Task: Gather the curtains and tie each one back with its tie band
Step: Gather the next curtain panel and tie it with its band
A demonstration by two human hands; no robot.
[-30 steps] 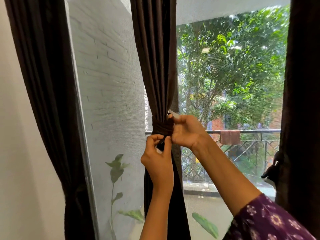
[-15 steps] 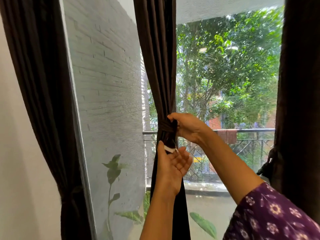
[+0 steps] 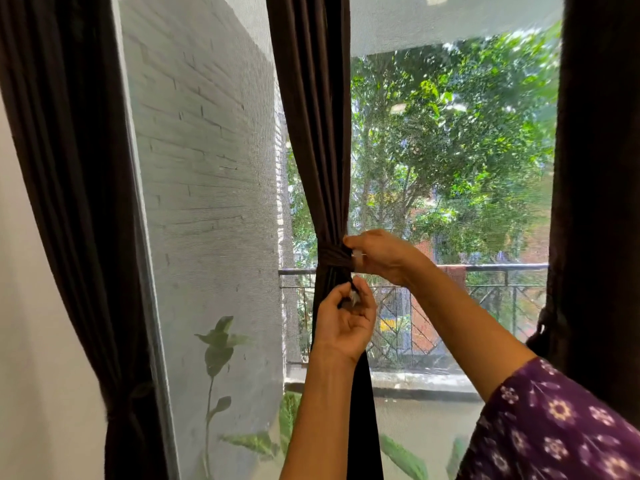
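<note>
At the middle curtain, the band sits wrapped round the gathered cloth, level with the rail outside.

Change from half a second ago: your left hand lay flat, palm up, under the band's loose end. Now its fingers are curled, and thumb and forefinger pinch that end just below the wrap. Your right hand has moved from over the wrap to its right side, where it pinches the pale tab beside the cloth.

Meaning: both ends are in hand but apart, so this tie is not yet closed. Judgement: the next move is to bring the lower end up to the tab.

The left curtain looks cinched low down. For the right curtain, cannot tell.
</note>
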